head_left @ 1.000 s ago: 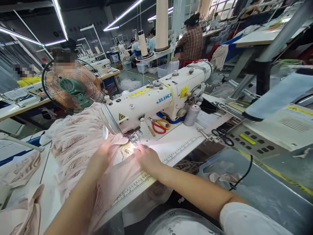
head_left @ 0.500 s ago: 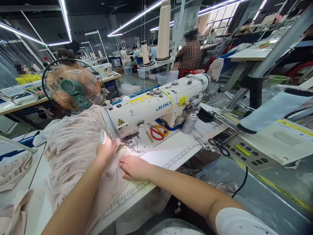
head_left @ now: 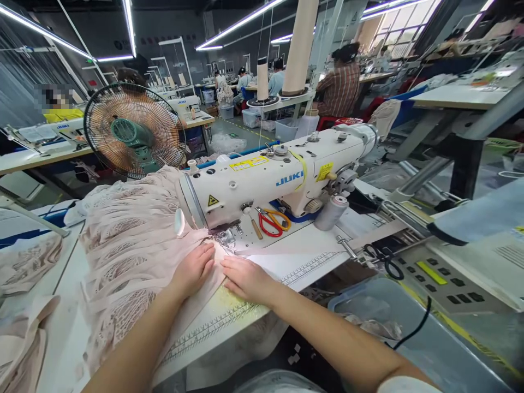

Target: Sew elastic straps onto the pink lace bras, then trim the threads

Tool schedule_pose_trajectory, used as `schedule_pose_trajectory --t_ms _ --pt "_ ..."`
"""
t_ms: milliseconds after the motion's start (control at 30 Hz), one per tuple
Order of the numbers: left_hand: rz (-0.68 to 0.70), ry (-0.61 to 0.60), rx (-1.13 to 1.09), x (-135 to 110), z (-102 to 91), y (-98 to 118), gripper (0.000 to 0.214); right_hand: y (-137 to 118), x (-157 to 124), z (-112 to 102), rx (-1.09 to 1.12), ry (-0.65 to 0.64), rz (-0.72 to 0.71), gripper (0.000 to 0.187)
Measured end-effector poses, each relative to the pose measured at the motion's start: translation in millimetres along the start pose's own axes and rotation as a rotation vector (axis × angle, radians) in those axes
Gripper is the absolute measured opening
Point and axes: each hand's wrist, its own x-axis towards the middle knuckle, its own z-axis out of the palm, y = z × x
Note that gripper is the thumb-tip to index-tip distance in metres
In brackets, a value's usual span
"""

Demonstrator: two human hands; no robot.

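My left hand [head_left: 194, 268] and my right hand [head_left: 244, 277] lie flat, side by side, on a piece of pale pink fabric [head_left: 207, 292] just in front of the needle area [head_left: 224, 238] of a white JUKI sewing machine [head_left: 270, 177]. Both hands have their fingers stretched out and pressed on the cloth. A large heap of pink lace pieces [head_left: 126, 245] lies to the left of the machine, touching the piece under my hands.
Red-and-yellow scissors [head_left: 272, 221] and a grey thread cone [head_left: 331, 212] sit under the machine arm. A fan [head_left: 133, 131] stands behind the heap. Black scissors [head_left: 379, 259] and a control panel [head_left: 442, 275] are at right, a plastic bin [head_left: 405, 327] below. Other people work at distant tables.
My left hand came down from the machine head and now lies flat on the fabric beside my right hand. The view shifted slightly.
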Motion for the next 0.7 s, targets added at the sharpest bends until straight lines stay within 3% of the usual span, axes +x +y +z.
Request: schedule_pose_trajectory --t_ms 333,700 --pt "-0.016 0.081 0.068 8.5 7.2 -2.1 0.038 3.2 -5.7 1.5 0.038 0.166 0.045 0.019" --pt "-0.017 0.062 0.083 11.0 5.2 -2.9 0.039 2.6 -6.7 0.2 0.048 0.151 0.073 0.017"
